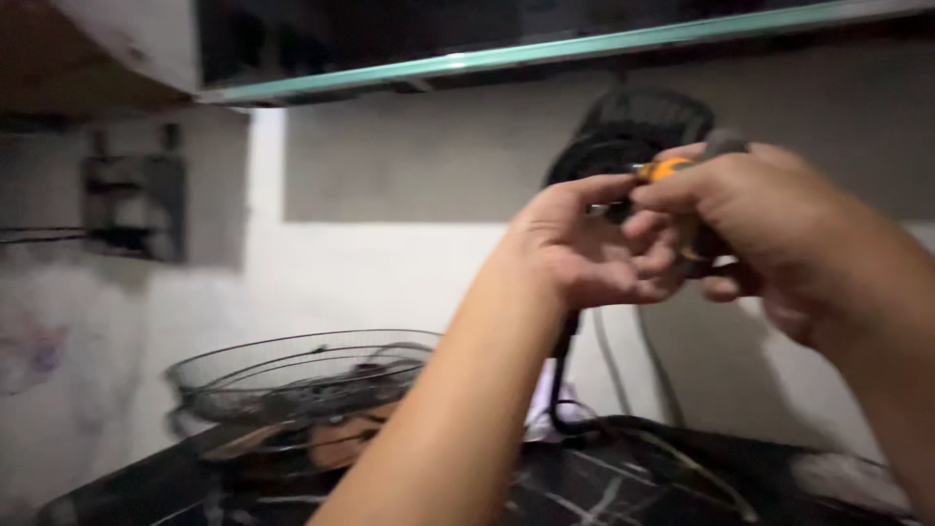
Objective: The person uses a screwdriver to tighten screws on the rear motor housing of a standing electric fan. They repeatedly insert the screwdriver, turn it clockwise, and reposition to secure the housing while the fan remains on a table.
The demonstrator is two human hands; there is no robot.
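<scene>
My right hand [769,229] is closed around a tool with an orange and grey handle [672,168], held up at chest height. My left hand [584,248] meets it from the left, fingertips pinched at the tool's tip. Just behind both hands stands a dark fan motor housing with a wire rear guard [633,131], partly hidden by my fingers. What exactly the left fingertips pinch is too blurred to tell.
A round wire fan guard [302,375] lies on the dark marbled counter [604,492] at lower left. Black and grey cables [575,419] hang down from the fan to the counter. A dark shelf with a pale green edge [545,54] runs overhead. A wall box [136,205] sits at left.
</scene>
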